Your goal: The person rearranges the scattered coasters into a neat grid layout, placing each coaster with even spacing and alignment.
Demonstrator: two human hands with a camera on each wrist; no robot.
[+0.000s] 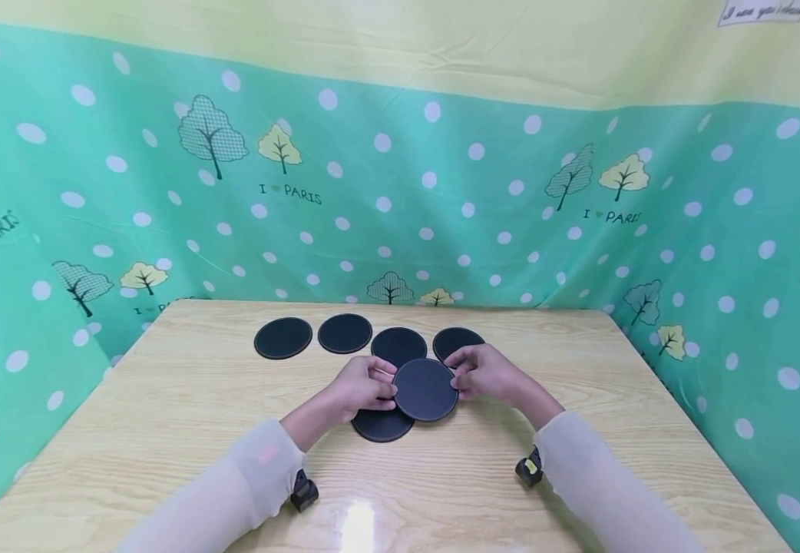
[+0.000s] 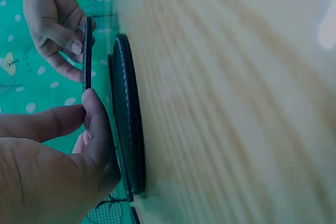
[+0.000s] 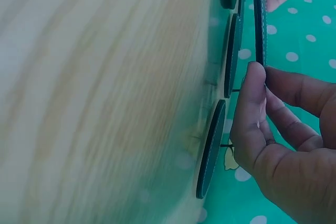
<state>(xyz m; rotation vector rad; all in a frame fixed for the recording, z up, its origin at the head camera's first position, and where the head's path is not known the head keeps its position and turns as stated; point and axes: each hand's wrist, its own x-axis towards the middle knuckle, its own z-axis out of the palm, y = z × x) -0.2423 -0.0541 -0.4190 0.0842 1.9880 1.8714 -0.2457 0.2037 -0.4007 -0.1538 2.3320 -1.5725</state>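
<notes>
Between both hands a round black coaster (image 1: 425,390) with a stitched rim is held above the table. My left hand (image 1: 361,385) pinches its left edge between thumb and fingers. On the opposite edge my right hand (image 1: 488,374) pinches it the same way. Edge-on in the left wrist view, the held coaster (image 2: 87,51) stands apart from the tabletop. Partly hidden below it lies a similar coaster (image 1: 381,427), close to the left fingers. Behind the right hand another coaster (image 1: 457,342) is partly covered by the fingers.
Farther back on the wooden table (image 1: 165,445) lie three more black coasters: a far-left one (image 1: 282,338), one beside it (image 1: 345,333), and one (image 1: 398,346) just behind the held coaster. A green dotted curtain (image 1: 386,177) hangs behind and beside the table.
</notes>
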